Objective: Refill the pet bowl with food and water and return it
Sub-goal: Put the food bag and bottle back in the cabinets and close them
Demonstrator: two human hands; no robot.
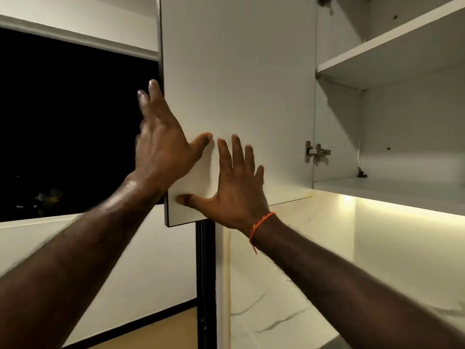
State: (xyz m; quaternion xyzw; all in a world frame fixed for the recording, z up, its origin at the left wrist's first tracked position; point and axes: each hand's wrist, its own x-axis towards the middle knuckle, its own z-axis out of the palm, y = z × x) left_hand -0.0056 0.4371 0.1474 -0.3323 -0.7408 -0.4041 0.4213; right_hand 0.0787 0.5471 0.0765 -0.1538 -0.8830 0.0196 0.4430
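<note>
Left grip at free edge of cabinet door, right grip flat on its face. Fingers straight, holding nothing: placed for pushing, judged.

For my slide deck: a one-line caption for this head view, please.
Left hand and right hand touch the open white cabinet door beside white shelves.

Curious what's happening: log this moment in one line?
left hand: open, at cabinet door edge | right hand: flat on door | shelves: exposed
</note>
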